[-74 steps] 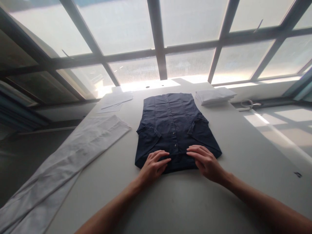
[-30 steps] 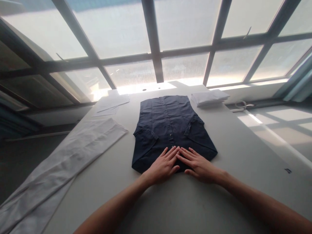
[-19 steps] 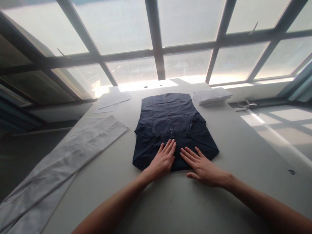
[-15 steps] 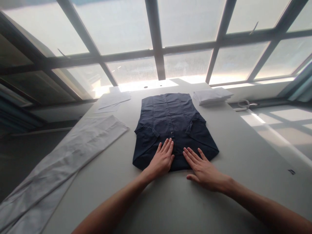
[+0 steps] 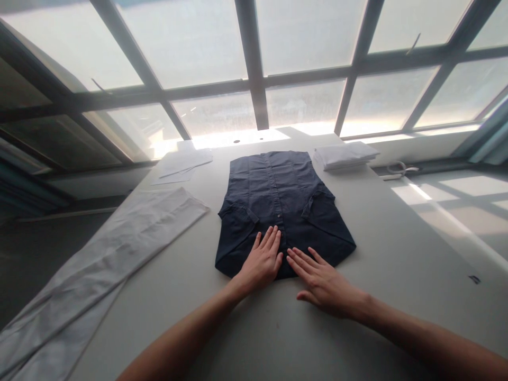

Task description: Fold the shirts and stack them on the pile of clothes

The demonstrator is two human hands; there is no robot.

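Observation:
A dark navy shirt [image 5: 273, 185] with a buttoned front lies flat on the white table [image 5: 238, 338], its sleeves folded inward across the body. My left hand [image 5: 264, 259] rests flat on the near part of the shirt, left of the button line, fingers stretched out. To its right, my right hand [image 5: 319, 278] lies flat over the shirt's near edge, with fingers extended and the thumb out toward the table. Neither hand grips the fabric. The hands cover part of the near edge.
White folded cloth [image 5: 119, 259] stretches along the table's left side. Beyond it lie thin white sheets [image 5: 182, 165]. A folded white stack [image 5: 345, 155] sits at the far right, near a white looped cord [image 5: 397, 168]. Large framed windows [image 5: 301, 37] stand behind the table.
My right hand has slid slightly left and toward me, closer to the left hand. The left hand and the shirt look almost the same.

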